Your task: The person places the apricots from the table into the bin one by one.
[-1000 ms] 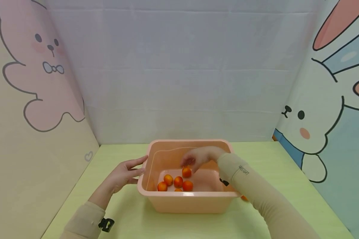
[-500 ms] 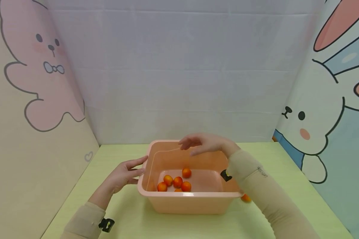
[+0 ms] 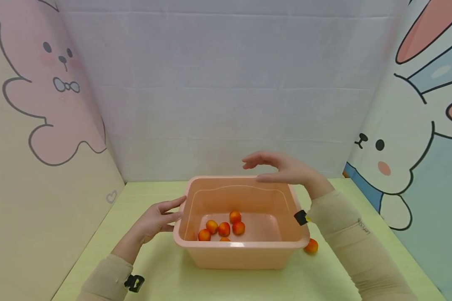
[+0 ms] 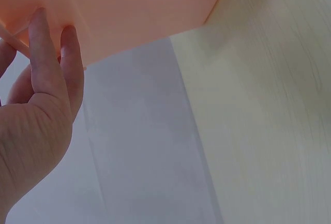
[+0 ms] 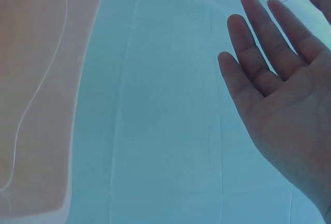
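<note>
A pink plastic tub (image 3: 245,256) stands on the table, with several small orange-red round fruits (image 3: 224,229) grouped at the left of its floor. The tub's front rim partly hides one of them. My left hand (image 3: 156,219) touches the tub's left side with its fingers extended. In the left wrist view, the fingers (image 4: 47,61) reach up to the wall below the rim. Above the tub's back right rim is my right hand (image 3: 282,167), with nothing in it. The right wrist view shows its fingers spread and slightly bent, apart from the tub.
One more orange-red fruit (image 3: 311,246) lies on the pale green table (image 3: 162,267), just outside the tub's front right corner. A whitish cloth wall (image 3: 226,92) rises behind. Side panels with a pink bear (image 3: 60,108) and a white rabbit (image 3: 395,142) enclose the table.
My right hand has risen out of the tub and moved right. One fruit inside has shifted slightly back and right. The left hand stays at the tub's side.
</note>
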### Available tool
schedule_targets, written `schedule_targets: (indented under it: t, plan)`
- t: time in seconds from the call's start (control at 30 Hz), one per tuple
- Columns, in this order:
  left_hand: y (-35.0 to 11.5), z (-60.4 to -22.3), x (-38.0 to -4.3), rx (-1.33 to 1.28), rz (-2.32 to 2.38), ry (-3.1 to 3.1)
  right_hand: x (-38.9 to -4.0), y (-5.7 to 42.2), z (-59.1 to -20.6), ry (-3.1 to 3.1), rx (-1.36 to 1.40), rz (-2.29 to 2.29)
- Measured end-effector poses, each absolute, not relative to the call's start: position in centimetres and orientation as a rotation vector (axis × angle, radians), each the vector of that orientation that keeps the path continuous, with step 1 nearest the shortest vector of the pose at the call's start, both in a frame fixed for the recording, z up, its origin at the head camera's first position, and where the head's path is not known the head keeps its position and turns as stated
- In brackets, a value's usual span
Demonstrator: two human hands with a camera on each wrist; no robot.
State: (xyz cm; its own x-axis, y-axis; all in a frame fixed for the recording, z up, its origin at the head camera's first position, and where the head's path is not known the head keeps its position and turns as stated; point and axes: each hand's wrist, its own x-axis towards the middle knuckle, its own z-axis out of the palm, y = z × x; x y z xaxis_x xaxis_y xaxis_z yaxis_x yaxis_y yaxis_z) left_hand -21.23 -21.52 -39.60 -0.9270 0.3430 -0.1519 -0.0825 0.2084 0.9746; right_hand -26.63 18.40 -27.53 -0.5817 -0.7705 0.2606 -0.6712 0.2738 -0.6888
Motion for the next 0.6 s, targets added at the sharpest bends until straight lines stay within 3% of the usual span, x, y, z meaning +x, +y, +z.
schedule_targets:
  t: [0.6]
  plan:
    - [-21.5, -39.6, -21.2, 0.233, 1.771, 2.162, -24.1, 25.0, -31.1, 2.640, -1.234, -1.410]
